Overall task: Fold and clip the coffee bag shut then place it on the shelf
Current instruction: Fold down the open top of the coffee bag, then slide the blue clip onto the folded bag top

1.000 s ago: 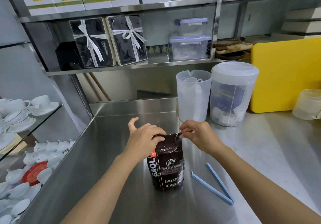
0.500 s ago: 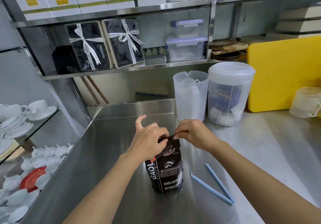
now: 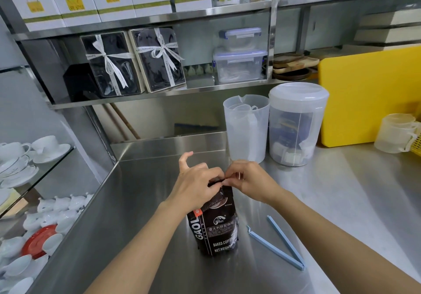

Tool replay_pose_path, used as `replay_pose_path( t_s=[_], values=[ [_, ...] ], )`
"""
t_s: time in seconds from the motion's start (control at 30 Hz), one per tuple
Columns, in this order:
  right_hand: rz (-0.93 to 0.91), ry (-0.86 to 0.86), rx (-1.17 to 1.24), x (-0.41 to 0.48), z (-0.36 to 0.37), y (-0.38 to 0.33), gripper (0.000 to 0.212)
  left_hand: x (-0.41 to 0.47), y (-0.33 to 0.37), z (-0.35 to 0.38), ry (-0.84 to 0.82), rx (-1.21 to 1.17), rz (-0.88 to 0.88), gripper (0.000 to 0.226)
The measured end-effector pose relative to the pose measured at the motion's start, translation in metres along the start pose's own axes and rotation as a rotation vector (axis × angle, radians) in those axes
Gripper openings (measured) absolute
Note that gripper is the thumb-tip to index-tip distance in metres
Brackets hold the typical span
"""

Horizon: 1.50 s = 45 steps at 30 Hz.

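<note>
A black coffee bag (image 3: 216, 230) with white lettering stands upright on the steel counter (image 3: 319, 202). My left hand (image 3: 196, 186) pinches the bag's top edge from the left, its index finger raised. From the right, my right hand (image 3: 248, 179) pinches the same top edge, fingertips nearly touching those of the left hand. The bag's top is mostly hidden under my fingers. A light blue bag clip (image 3: 278, 243) lies open in a V on the counter, just right of the bag. The steel shelf (image 3: 159, 95) runs along the wall behind.
A clear measuring jug (image 3: 247, 129) and a lidded clear container (image 3: 296, 125) stand behind the bag. A yellow board (image 3: 369, 97) leans at the right. Gift boxes (image 3: 134, 61) and plastic tubs (image 3: 239, 65) sit on the shelf. White cups and saucers (image 3: 27, 157) fill glass shelves at the left.
My hands have drawn closer together on the bag's top, which sits lower and more folded. The clip has not moved.
</note>
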State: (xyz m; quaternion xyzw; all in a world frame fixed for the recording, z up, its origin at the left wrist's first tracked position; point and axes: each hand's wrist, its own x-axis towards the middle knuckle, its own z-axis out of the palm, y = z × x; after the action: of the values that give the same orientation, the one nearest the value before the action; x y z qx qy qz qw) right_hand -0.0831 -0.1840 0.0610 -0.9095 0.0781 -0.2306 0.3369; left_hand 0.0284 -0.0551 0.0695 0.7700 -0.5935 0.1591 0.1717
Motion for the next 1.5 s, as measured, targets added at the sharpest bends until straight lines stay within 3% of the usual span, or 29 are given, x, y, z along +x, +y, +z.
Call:
replay_pose_path(
  t_s=[0.1,0.2,0.47,0.57,0.77,0.93,1.1,1.27,1.4,1.5],
  values=[
    [0.133,0.065,0.178,-0.013,0.002,0.016,0.016,-0.001,0.000,0.000,0.011,-0.010,-0.008,0.009],
    [0.285,0.046,0.122,-0.034,0.006,0.046,0.020,-0.002,0.000,0.000,0.013,-0.013,-0.012,0.008],
    [0.604,-0.552,-0.374,-0.098,0.015,0.102,0.042,0.001,0.000,0.003,0.022,-0.010,0.013,0.003],
    [0.658,-0.631,-0.502,-0.115,0.022,0.106,0.040,0.000,-0.001,0.003,0.023,-0.010,0.016,0.003],
    [0.735,-0.382,-0.372,-0.113,0.018,0.103,0.002,-0.001,0.000,0.004,0.022,-0.024,0.008,0.003],
    [0.843,-0.175,-0.192,-0.105,0.008,0.101,0.009,-0.002,-0.001,0.003,0.027,-0.022,0.009,0.004],
    [0.833,0.012,-0.094,-0.105,0.004,0.097,0.011,-0.002,-0.002,0.002,0.028,-0.012,0.013,0.004],
    [0.799,0.100,0.277,-0.105,-0.006,0.086,0.035,-0.001,-0.001,0.003,0.048,-0.002,0.027,0.004],
    [0.662,0.030,0.098,-0.099,-0.012,0.078,0.063,0.000,-0.002,0.004,0.066,-0.014,0.041,0.004],
    [0.652,0.106,-0.012,-0.093,-0.009,0.078,0.034,0.000,-0.003,0.005,0.078,-0.019,0.049,0.004]
  ],
)
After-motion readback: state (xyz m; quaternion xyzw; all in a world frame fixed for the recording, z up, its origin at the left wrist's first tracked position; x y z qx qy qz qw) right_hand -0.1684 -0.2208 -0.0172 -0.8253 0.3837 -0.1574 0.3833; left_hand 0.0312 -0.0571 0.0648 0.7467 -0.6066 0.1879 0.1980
